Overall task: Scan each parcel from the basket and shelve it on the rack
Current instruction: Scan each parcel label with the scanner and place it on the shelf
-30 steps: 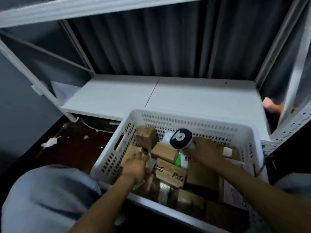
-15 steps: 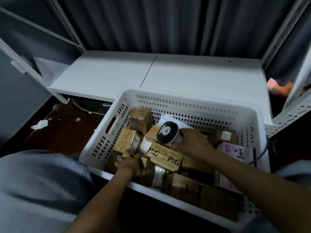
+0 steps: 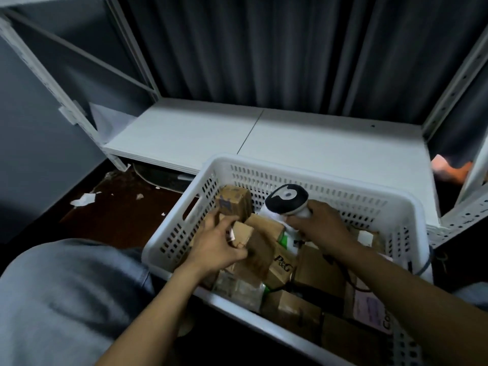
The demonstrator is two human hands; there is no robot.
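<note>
Your left hand [image 3: 215, 243] grips a small box [image 3: 241, 233] inside the basket [image 3: 311, 169]; just right of it, your right hand [image 3: 320, 225] clasps the scanner [image 3: 286, 200].

White rack shelf [image 3: 303, 143]: white sheet [image 3: 105, 122] at left end. Dark floor [image 3: 118, 220]: paper scraps [image 3: 83, 199] scattered.

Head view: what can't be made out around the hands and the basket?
- Label on the small cardboard parcel: mostly covered by the left hand gripping it; the exposed strip is too small to read.
- Handle and trigger of the barcode scanner: wrapped in the right hand.
- Near right corner of the white basket: behind the right forearm and cut off by the bottom edge.
</note>
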